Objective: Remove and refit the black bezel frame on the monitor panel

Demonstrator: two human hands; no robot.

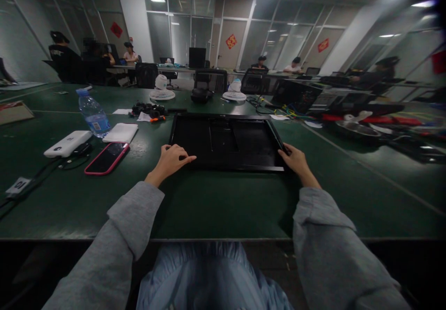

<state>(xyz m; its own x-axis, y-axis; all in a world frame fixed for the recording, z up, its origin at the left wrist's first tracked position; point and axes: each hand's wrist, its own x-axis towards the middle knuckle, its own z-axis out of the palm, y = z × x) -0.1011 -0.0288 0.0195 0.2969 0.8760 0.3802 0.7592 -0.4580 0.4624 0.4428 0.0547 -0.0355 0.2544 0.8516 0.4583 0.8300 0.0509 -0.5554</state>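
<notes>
A shallow black monitor casing [223,136] lies on the green table in front of me, with its raised rim around a recessed inner face. My left hand [174,158] is at its near left corner, the fingers curled over the left edge and the thumb stretched along the near rim. On the opposite side, my right hand [295,158] grips the right edge near the front corner, its thumb on the rim and the other fingers partly hidden outside it. A lighter strip shows along the casing's near edge.
To the left are a water bottle [93,115], a pink-edged phone [107,158], a white power bank [68,144] and tissues [121,132]. Behind the casing stand two white fans [162,89]. Cables and a metal bowl [358,131] lie right. Several people sit farther off.
</notes>
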